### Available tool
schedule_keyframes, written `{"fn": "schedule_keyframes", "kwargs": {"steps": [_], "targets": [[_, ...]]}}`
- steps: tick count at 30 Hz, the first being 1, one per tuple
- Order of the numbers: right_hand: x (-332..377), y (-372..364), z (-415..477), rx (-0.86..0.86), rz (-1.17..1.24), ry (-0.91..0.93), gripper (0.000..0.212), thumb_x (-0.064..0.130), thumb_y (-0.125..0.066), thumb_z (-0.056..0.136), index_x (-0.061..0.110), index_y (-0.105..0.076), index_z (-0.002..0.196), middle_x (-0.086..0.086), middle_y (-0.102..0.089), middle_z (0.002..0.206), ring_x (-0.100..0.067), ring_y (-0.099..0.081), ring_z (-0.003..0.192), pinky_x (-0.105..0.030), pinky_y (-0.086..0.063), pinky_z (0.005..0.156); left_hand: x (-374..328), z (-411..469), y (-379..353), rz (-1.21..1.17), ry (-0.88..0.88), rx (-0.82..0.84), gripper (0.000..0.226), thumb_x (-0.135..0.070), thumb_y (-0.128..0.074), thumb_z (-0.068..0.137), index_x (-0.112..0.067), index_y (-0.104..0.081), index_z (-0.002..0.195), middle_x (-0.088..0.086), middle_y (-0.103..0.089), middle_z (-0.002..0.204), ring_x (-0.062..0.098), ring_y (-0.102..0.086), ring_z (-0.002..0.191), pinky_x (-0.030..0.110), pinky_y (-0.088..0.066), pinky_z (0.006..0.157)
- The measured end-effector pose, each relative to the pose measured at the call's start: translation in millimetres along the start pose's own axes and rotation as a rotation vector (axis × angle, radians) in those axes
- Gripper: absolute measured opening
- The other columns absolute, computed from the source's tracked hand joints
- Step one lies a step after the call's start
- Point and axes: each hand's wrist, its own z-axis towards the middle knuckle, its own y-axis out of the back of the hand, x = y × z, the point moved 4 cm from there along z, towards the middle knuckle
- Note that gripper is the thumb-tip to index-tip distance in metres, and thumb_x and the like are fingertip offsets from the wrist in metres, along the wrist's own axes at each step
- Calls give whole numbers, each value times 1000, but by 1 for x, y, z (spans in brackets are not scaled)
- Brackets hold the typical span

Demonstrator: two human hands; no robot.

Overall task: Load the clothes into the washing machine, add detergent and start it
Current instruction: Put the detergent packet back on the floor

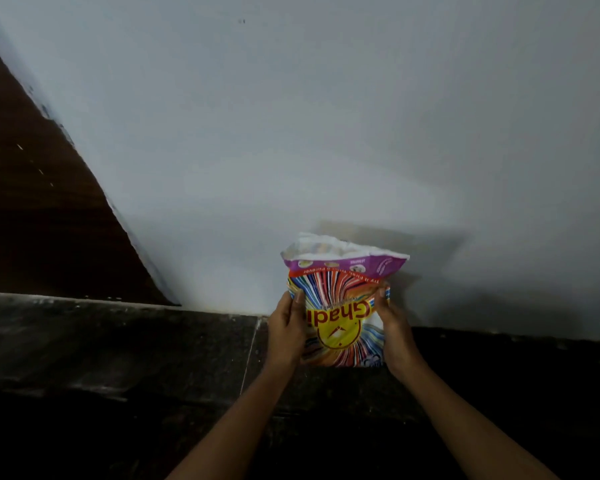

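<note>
— White wall (pixel 291 133) behind, dark worktop (pixel 118 341) below. Where's the detergent packet (pixel 343 306)?
— Between both hands: left hand (pixel 286 327) and right hand (pixel 394 332) grip its sides, open mouth pointing away toward the wall.

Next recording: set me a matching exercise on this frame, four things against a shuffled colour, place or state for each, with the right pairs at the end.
Things
1. detergent bag
2. left hand
3. right hand
4. wall

Descriptions
A. pale and plain, behind the bag
B. grips the bag's right edge
C. multicoloured, print upside down to the camera
D. grips the bag's left edge

Pairs: 1-C, 2-D, 3-B, 4-A
</note>
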Motion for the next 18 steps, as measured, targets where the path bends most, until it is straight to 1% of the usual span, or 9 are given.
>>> {"fn": "schedule_keyframes", "kwargs": {"steps": [2, 4, 6, 7, 10, 12, 15, 16, 18], "targets": [[-20, 3, 10, 2, -3, -37, 34, 51, -43, 82, 29, -61, 101, -5, -61, 122, -25, -53, 119, -47, -36, 106, 22, 6, 0, 14, 37, 5, 21, -25, -40, 100, -15, -59, 99, 15, -66, 94, 28, -63, 85, 33, -55, 68], [-37, 6, 19, -1, 21, -56, 44, 58, -48, 76, 29, -59, 108, -5, -57, 128, -24, -50, 122, -49, -33, 108, 40, 11, 0, 47, 66, 3, 23, -23, -37, 99, -14, -58, 101, 15, -68, 96, 24, -66, 83, 30, -56, 66], [-60, 12, 28, -24, 49, -91, 73, 72, -57, 66, 22, -59, 119, -5, -56, 131, -24, -49, 123, -51, -33, 108, 60, 16, 1, 52, 93, -21, 22, -22, -37, 99, -18, -58, 98, 11, -68, 93, 20, -66, 79, 34, -57, 66], [-72, 14, 32, -33, 62, -116, 77, 73, -58, 65, 20, -59, 121, -5, -57, 130, -25, -50, 123, -51, -33, 108, 69, 18, 1, 54, 104, -31, 21, -22, -38, 99, -19, -58, 97, 11, -68, 93, 23, -66, 80, 39, -57, 68], [-96, 18, 39, -24, 83, -176, 55, 58, -51, 74, 22, -62, 113, -8, -61, 126, -27, -54, 119, -53, -35, 107, 90, 23, 2, 58, 137, -42, 22, -21, -38, 99, -20, -59, 95, 12, -68, 93, 30, -64, 85, 49, -55, 75], [-106, 18, 43, -30, 87, -180, 60, 62, -53, 73, 18, -64, 113, -9, -64, 121, -29, -57, 115, -54, -36, 105, 99, 29, 4, 66, 149, -67, 23, -20, -38, 100, -22, -60, 94, 5, -69, 89, 25, -64, 83, 47, -54, 75], [-121, 20, 53, -28, 84, -188, 85, 83, -63, 50, 22, -66, 109, -6, -67, 116, -28, -59, 113, -54, -37, 104, 110, 37, 4, 75, 178, -87, 24, -21, -37, 100, -22, -61, 94, 5, -70, 89, 27, -65, 86, 50, -54, 79], [-124, 21, 57, -28, 87, -185, 87, 84, -64, 47, 22, -67, 108, -5, -68, 115, -28, -59, 112, -54, -37, 104, 113, 39, 3, 75, 189, -93, 24, -21, -37, 100, -22, -61, 94, 5, -70, 90, 29, -65, 88, 51, -54, 80], [-120, 19, 61, -31, 88, -185, 71, 76, -61, 62, 21, -67, 106, -6, -68, 113, -28, -60, 111, -54, -37, 103, 115, 45, 2, 78, 199, -100, 23, -22, -38, 100, -24, -61, 96, 6, -70, 94, 30, -66, 91, 52, -53, 82]]}}
